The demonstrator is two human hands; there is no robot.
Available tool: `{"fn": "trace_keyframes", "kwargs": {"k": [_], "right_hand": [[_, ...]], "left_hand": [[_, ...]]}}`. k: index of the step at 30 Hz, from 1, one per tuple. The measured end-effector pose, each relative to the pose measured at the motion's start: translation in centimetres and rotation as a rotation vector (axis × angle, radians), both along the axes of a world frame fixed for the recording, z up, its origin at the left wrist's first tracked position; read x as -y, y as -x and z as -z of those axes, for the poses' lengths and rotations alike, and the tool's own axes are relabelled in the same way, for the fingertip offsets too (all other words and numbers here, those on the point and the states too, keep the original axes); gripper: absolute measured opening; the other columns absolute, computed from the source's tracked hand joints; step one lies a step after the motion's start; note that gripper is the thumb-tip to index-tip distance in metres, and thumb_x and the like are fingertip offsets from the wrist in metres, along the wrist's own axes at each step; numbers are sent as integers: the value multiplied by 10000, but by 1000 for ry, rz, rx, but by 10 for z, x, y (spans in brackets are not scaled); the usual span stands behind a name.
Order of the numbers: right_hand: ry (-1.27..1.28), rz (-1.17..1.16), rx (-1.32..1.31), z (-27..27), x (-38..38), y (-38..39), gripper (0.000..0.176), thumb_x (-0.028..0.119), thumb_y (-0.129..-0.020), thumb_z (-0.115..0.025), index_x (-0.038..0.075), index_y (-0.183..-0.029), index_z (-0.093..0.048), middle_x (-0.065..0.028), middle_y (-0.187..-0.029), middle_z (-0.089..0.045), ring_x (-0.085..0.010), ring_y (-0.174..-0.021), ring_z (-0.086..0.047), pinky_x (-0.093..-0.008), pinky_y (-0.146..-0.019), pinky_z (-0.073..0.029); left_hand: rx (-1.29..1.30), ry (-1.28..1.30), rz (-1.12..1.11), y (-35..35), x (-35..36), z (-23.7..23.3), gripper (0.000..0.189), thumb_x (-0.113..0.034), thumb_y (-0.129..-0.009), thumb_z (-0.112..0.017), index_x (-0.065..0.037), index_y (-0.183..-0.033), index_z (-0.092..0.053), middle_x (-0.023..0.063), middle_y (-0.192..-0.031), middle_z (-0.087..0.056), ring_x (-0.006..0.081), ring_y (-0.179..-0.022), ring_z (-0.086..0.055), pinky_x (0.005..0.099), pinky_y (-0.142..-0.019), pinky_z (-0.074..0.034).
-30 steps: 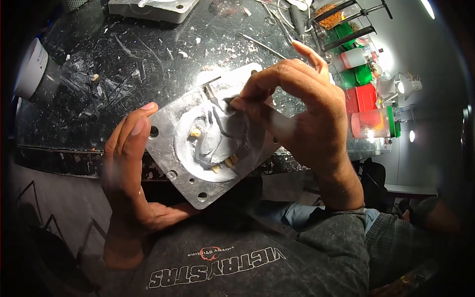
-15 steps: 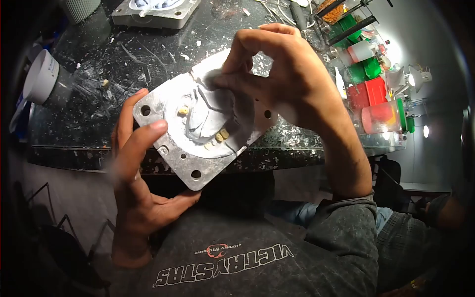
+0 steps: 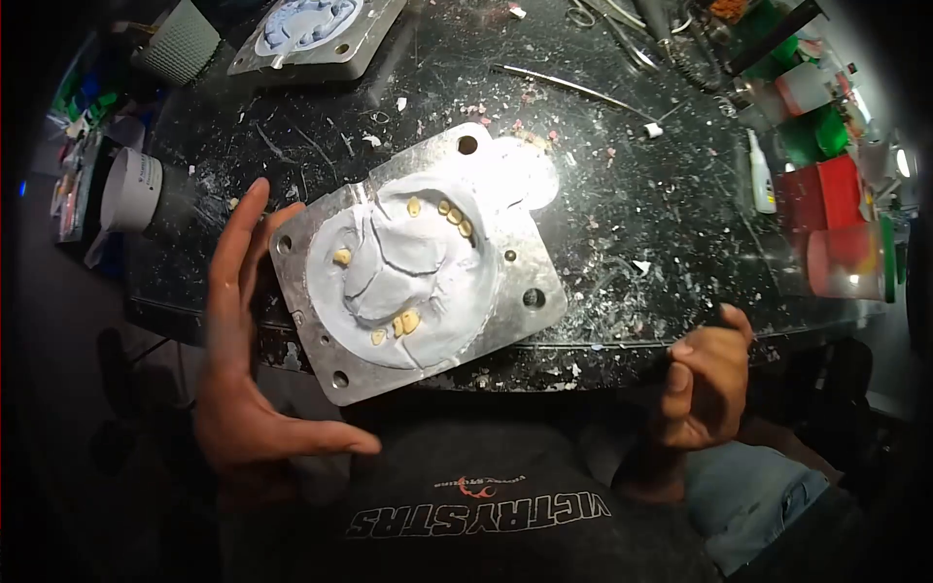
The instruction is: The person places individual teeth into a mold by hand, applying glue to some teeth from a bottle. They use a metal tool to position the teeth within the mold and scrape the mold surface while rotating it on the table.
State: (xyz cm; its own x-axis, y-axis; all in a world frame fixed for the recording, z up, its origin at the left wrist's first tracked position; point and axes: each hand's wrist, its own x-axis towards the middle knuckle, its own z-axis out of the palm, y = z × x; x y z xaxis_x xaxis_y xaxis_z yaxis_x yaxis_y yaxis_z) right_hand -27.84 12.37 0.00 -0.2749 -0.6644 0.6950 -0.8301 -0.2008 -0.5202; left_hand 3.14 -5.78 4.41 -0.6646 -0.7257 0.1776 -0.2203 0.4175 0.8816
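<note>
A metal denture flask half (image 3: 501, 321) lies at the table's front edge, its near corner past the edge. Pale plaster (image 3: 418, 330) fills it, with grooves and a ridge, and several yellowish artificial teeth (image 3: 455, 216) are set into it in small groups. Along the flask's left side, my left hand (image 3: 238, 379) is open, thumb and fingers spread around the near left corner without gripping it. My right hand (image 3: 708, 384) hovers to the right, in front of the table edge, with fingers loosely bent and apart and nothing visible in them.
Another flask half (image 3: 364, 44) with bluish filling stands at the back left. A white tub (image 3: 133, 189) sits on the left, a thin metal tool (image 3: 573, 87) behind the flask. At right are a white bottle (image 3: 761, 175) and a green-lidded jar (image 3: 846, 262). Debris dots the black table (image 3: 632, 223).
My right hand has left the plaster and moved down to the right. My left hand has let go of the flask, which now lies flatter. Teeth that were covered now show.
</note>
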Motion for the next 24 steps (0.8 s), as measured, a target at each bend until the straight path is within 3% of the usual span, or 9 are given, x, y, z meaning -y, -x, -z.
{"fn": "trace_keyframes", "kwargs": {"k": [2,4,7,12,14,17,20,23,24], "right_hand": [[95,4,-60,9,-2,3,109,157,-909,-681,89,-990,-654,-11,-845,-611,-166,-756,-607,-493,-1091,-393],[33,-21,-87,7,-12,14,134,181,-916,-678,130,-1029,-631,15,-866,-582,-151,-790,-603,-486,-1098,-380],[36,37,-167,9,-9,9,142,181,-906,-665,169,-1041,-623,28,-893,-584,-135,-817,-600,-504,-1091,-381],[42,-38,-61,10,-22,24,177,166,-873,-651,180,-1047,-617,17,-926,-585,-135,-817,-588,-552,-1089,-373],[-16,-94,-98,8,-26,28,194,153,-855,-636,166,-1047,-610,5,-975,-585,-147,-847,-592,-564,-1111,-360],[-68,-160,-108,7,-32,36,197,150,-855,-618,133,-1051,-602,-21,-997,-570,-160,-867,-586,-580,-1135,-348],[31,-140,-140,16,-25,38,193,133,-866,-600,89,-1054,-596,-38,-941,-556,-169,-835,-583,-584,-1138,-363],[113,-85,-125,16,-14,26,168,105,-907,-574,47,-1064,-592,-60,-885,-556,-182,-789,-584,-586,-1130,-386],[72,-51,-140,14,-14,24,160,96,-918,-567,38,-1066,-593,-64,-875,-561,-186,-776,-585,-588,-1129,-389]], "left_hand": [[50,-37,90,-1,19,-14,1366,-469,-591,-998,152,-1549,-250,295,-1616,-309,375,-1497,-360,463,-1232,-283],[-114,-123,-75,32,14,-20,1111,-445,-664,-960,109,-1483,-455,247,-1501,-504,328,-1428,-464,432,-1202,-319],[157,168,-219,65,26,-40,416,-116,-772,-860,-31,-1168,-769,138,-1297,-680,224,-1252,-598,357,-1106,-406],[316,136,-108,89,32,-45,467,-63,-788,-825,15,-1236,-720,152,-1327,-668,214,-1249,-599,351,-1101,-398],[249,0,-155,94,31,-45,545,-77,-801,-828,15,-1314,-669,158,-1367,-649,228,-1295,-586,367,-1138,-389],[-81,259,-152,62,58,-33,592,15,-865,-748,41,-1424,-554,175,-1465,-583,274,-1427,-503,442,-1235,-317],[-252,564,-542,24,78,-40,292,-65,-954,-735,31,-1225,-680,139,-1172,-732,206,-1087,-720,308,-941,-573],[225,231,-1020,3,69,-49,176,-217,-978,-756,-53,-917,-777,4,-800,-713,62,-646,-626,208,-563,-467],[230,232,-828,-19,78,-36,162,-206,-964,-768,-47,-949,-792,17,-886,-733,75,-741,-661,219,-655,-504]]}}
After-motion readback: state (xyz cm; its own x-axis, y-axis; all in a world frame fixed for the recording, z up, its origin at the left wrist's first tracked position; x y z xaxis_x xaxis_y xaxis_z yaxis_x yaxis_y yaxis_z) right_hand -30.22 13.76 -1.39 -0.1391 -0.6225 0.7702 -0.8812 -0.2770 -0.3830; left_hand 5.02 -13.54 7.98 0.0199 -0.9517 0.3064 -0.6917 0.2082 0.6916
